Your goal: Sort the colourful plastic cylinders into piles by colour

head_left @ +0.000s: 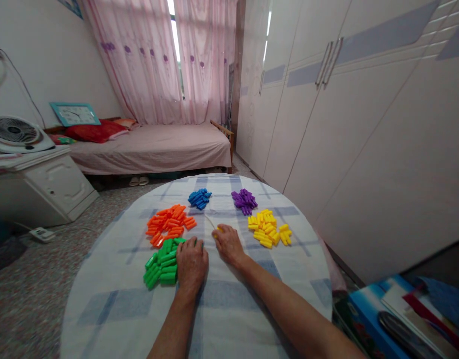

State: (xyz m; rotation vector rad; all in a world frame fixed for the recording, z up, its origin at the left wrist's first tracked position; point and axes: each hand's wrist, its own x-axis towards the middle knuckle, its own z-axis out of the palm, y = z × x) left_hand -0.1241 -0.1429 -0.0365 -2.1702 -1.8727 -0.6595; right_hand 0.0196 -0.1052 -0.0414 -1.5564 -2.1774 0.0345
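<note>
My left hand (192,264) rests at the right edge of a pile of green plastic tubes (162,262). Its fingers curl down, and a bit of green shows at the fingertips. To its right, my right hand (228,243) pinches a small yellow plastic tube (218,231), mostly covered by the fingers. A thin white string (210,221) runs from those fingertips toward the far side of the table. Orange tubes (169,223) lie beyond the green ones. Yellow tubes (265,228) are heaped to the right of my right hand.
Blue tubes (200,199) and purple tubes (244,201) form two piles at the far side of the round table (229,309), covered with a checked cloth. A wardrobe (349,149) stands close on the right, with a blue box (379,309) below. A bed (169,144) is ahead.
</note>
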